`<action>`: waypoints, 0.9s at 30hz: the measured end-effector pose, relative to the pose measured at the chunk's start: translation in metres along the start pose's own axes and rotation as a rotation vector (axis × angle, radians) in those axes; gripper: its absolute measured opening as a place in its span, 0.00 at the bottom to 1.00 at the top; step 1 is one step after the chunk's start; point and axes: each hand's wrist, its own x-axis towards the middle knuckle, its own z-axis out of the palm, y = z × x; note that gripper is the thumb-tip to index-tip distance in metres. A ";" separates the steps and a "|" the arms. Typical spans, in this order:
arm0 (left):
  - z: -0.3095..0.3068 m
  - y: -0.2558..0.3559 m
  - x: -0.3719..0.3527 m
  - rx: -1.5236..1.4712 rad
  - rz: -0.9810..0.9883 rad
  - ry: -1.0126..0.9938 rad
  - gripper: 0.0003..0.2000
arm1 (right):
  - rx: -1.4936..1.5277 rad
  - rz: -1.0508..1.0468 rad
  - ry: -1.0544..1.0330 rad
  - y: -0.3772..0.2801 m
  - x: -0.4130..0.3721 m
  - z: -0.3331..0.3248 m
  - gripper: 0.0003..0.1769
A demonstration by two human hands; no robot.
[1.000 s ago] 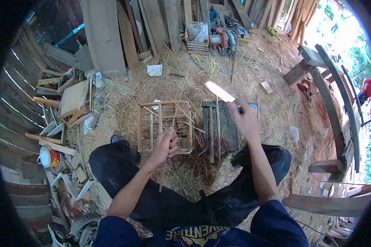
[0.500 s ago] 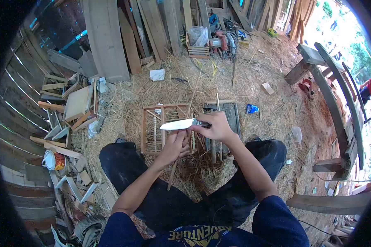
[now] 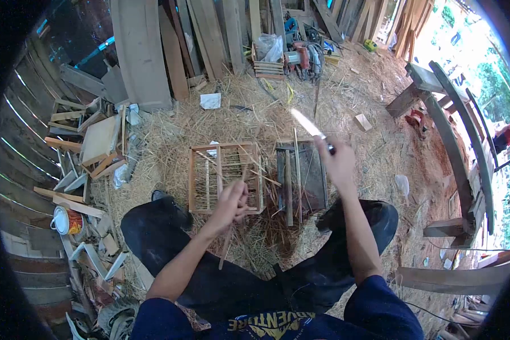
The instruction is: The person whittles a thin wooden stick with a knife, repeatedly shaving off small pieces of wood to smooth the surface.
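Observation:
My right hand (image 3: pixel 339 167) is closed round the handle of a knife (image 3: pixel 307 123). Its bright blade points up and to the left, away from the stick. In my left hand (image 3: pixel 228 207) is a thin wooden stick (image 3: pixel 225 249), gripped near its middle, with the lower end over my leg. Beneath that hand, on the floor, lies a wooden frame with thin bars (image 3: pixel 192 184). A dark flat panel (image 3: pixel 316 181) rests to its right, with narrow wooden strips (image 3: pixel 289 192) across it. Part of the frame is hidden by my left hand.
Straw and shavings cover the floor (image 3: pixel 170 136). Planks (image 3: pixel 144 56) lean at the back, near power tools (image 3: pixel 303 59). Wood scraps (image 3: pixel 102 141) and a paint bucket (image 3: pixel 69 220) stand left. Curved timbers (image 3: pixel 456 130) stand right; a person in red (image 3: pixel 505 136) is partly visible beyond.
The knife has swung away from the stick, up and to the right, with my right hand. My left hand has shifted slightly down and left, still holding the stick.

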 end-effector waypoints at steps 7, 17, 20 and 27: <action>0.003 0.004 0.005 -0.136 -0.023 0.015 0.13 | 0.313 -0.305 -0.379 -0.057 -0.035 0.018 0.23; 0.012 0.009 0.010 -0.183 -0.118 -0.137 0.10 | 0.428 -0.523 -0.395 -0.072 -0.042 0.032 0.19; 0.018 0.012 0.007 -0.187 -0.151 -0.154 0.12 | 0.418 -0.560 -0.367 -0.066 -0.037 0.025 0.19; 0.021 0.017 -0.006 -0.179 -0.148 -0.228 0.16 | 0.248 -0.227 -0.188 -0.021 -0.004 0.004 0.21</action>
